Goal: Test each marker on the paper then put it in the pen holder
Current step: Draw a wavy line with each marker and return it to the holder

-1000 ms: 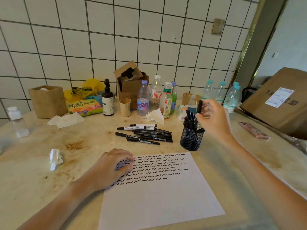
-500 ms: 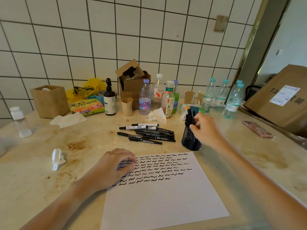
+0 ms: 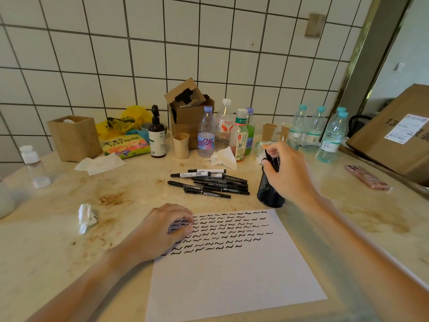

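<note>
Left of the pen holder (image 3: 270, 192): untested markers (image 3: 210, 183), lying crosswise.
Right hand (image 3: 286, 170) pinches a marker in the holder; left hand (image 3: 160, 231) presses flat on the paper's (image 3: 232, 275) far-left corner, equally near them.

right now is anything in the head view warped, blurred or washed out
Head view: wide-angle bend, the tile lines curve toward the edges. Light is soft and even, with no hard glare on the paper. The right hand at the pen holder is slightly soft; the squiggles stay crisp.
</note>
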